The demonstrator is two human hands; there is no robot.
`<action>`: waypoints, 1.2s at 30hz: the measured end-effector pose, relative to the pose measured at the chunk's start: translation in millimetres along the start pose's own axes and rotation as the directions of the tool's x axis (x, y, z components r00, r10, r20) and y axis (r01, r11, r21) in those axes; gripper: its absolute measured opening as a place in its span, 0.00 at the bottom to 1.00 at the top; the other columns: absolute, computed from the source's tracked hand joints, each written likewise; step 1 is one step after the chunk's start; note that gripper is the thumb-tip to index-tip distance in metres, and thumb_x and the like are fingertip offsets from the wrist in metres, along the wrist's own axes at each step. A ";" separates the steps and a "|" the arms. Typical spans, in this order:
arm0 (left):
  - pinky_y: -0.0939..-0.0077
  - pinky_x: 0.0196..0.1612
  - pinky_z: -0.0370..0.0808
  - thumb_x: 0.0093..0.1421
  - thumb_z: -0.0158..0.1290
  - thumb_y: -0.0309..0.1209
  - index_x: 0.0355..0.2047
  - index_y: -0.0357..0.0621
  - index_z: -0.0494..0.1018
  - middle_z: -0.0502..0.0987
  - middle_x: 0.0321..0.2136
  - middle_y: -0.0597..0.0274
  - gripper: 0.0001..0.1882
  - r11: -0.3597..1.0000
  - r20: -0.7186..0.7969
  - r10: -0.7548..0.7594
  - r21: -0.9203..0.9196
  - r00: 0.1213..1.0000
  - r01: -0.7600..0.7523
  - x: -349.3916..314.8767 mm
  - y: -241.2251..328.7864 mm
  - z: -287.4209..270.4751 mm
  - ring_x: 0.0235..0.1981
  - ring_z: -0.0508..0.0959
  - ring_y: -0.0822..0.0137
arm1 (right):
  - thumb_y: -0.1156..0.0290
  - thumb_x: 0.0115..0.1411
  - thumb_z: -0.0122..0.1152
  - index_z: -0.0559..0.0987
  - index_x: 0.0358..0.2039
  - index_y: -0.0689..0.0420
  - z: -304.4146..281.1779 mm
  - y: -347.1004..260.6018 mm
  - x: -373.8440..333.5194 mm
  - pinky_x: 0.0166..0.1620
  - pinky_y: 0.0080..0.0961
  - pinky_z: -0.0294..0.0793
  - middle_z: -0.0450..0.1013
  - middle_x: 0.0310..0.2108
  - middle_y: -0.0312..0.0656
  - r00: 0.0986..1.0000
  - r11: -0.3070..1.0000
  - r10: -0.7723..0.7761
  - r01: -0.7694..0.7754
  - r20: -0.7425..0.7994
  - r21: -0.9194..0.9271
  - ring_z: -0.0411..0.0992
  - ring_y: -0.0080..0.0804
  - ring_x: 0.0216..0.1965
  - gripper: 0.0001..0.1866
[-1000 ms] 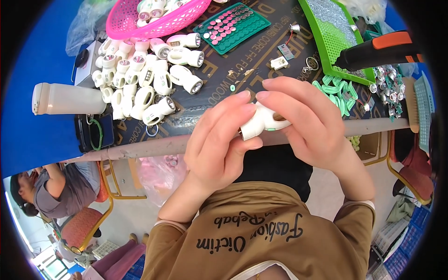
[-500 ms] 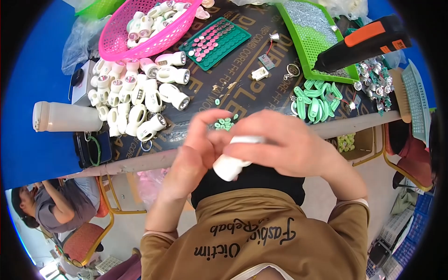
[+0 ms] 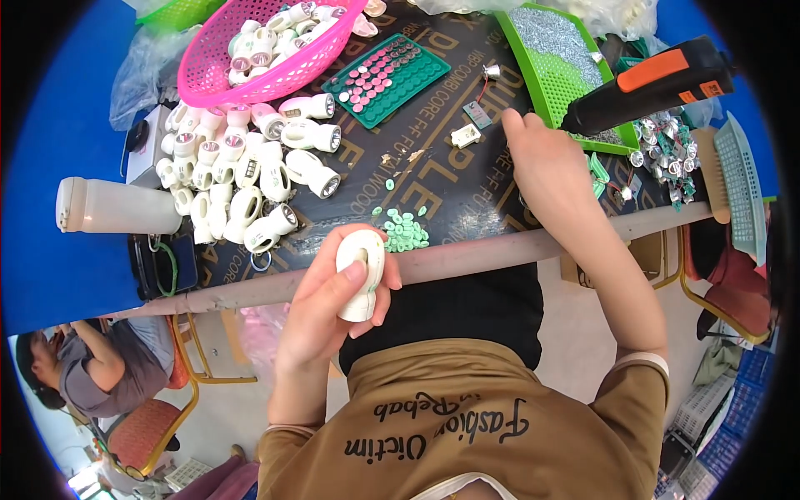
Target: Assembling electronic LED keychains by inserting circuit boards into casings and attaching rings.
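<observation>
Evidently, the left hand point(image 3: 321, 302) grips a white torch point(image 3: 369, 281), long axis pointing forward, loop first; the right hand point(image 3: 548, 167) stretches out, grip hard to tell.

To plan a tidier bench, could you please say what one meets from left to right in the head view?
White bottle, white flashlight body in the left hand, green oval heap, white casing, right hand, silver reflector cluster, pale blue basket.

Left grip point(image 3: 327, 290) curled, right grip point(image 3: 547, 162) outstretched.

Your left grip point(image 3: 323, 287) holds a white casing point(image 3: 372, 273) (pale green pieces point(image 3: 406, 233) beyond); your right grip point(image 3: 548, 162) is near the green tray point(image 3: 557, 79).
</observation>
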State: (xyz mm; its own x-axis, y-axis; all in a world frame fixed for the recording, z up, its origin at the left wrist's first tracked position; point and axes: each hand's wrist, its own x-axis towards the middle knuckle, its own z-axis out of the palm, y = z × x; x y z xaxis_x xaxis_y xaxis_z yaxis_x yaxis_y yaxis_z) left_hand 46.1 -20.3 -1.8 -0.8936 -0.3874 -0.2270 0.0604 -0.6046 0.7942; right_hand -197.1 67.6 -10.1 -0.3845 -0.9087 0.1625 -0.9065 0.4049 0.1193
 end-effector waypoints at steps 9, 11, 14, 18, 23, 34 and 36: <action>0.85 0.11 0.61 0.57 0.42 0.33 0.44 0.37 0.57 0.67 0.20 0.55 0.17 0.995 -0.108 0.094 0.039 0.990 -0.091 2.7 1.6 9.0 0.15 0.68 0.72 | 0.83 0.45 0.50 0.63 0.31 0.60 5.3 -6.4 24.2 0.25 0.36 0.71 0.69 0.22 0.47 0.996 0.999 0.023 -0.019 -0.083 0.047 0.71 0.44 0.25 0.12; 0.86 0.10 0.61 0.57 0.43 0.35 0.44 0.36 0.57 0.66 0.20 0.55 0.19 0.992 -0.154 0.115 0.068 0.981 -0.105 3.7 0.4 11.1 0.12 0.66 0.73 | 0.83 0.44 0.50 0.63 0.32 0.60 2.3 -3.6 21.7 0.27 0.37 0.70 0.69 0.22 0.48 0.998 0.997 -0.012 0.017 -0.065 0.076 0.71 0.45 0.27 0.12; 0.88 0.10 0.60 0.54 0.48 0.29 0.44 0.36 0.58 0.66 0.19 0.59 0.20 0.988 -0.136 0.129 0.099 0.982 -0.116 5.2 -2.3 9.1 0.13 0.66 0.74 | 0.81 0.45 0.51 0.65 0.27 0.62 -2.8 1.0 16.8 0.28 0.34 0.71 0.70 0.23 0.48 0.993 0.987 -0.114 0.115 -0.015 0.116 0.72 0.44 0.28 0.08; 0.88 0.13 0.60 0.49 0.54 0.21 0.41 0.40 0.60 0.66 0.19 0.67 0.20 0.986 -0.106 0.091 0.146 0.990 -0.075 8.5 0.3 8.0 0.15 0.66 0.78 | 0.83 0.44 0.50 0.67 0.33 0.61 -16.4 4.5 10.0 0.26 0.19 0.65 0.66 0.21 0.38 0.988 0.661 -0.051 -0.076 0.146 0.747 0.66 0.25 0.23 0.12; 0.82 0.22 0.69 0.49 0.54 0.21 0.41 0.40 0.61 0.71 0.23 0.62 0.19 0.983 -0.094 0.172 0.078 0.981 -0.165 26.6 -3.5 8.1 0.19 0.71 0.74 | 0.79 0.48 0.49 0.68 0.35 0.62 -44.7 -13.2 -11.4 0.24 0.11 0.57 0.64 0.25 0.31 0.976 -0.332 -0.101 -0.215 0.192 0.918 0.59 0.13 0.24 0.12; 0.66 0.39 0.74 0.53 0.50 0.21 0.44 0.41 0.58 0.72 0.34 0.54 0.18 0.928 -0.052 0.197 -0.311 0.979 -0.203 48.5 -14.5 36.4 0.36 0.75 0.62 | 0.74 0.52 0.50 0.63 0.37 0.59 -47.1 -40.0 -19.4 0.25 0.15 0.59 0.60 0.24 0.35 0.995 -0.710 -0.091 -0.100 0.050 0.697 0.59 0.22 0.27 0.12; 0.66 0.38 0.75 0.53 0.49 0.21 0.44 0.41 0.58 0.72 0.33 0.55 0.18 0.925 -0.063 0.170 -0.334 0.983 -0.182 48.3 -15.8 34.5 0.35 0.75 0.61 | 0.72 0.50 0.52 0.62 0.36 0.58 -46.3 -43.5 -21.2 0.23 0.13 0.58 0.56 0.22 0.34 0.995 -0.698 -0.047 -0.097 0.090 0.709 0.56 0.22 0.27 0.13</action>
State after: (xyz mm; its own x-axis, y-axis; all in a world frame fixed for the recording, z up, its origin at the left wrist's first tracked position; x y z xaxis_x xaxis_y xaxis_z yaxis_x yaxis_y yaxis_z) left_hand -13.4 -5.5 -5.8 -0.8406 -0.5275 -0.1231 0.3667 -0.7214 0.5875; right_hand -141.5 74.0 26.6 -0.3558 -0.9321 0.0674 0.5466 -0.2661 -0.7940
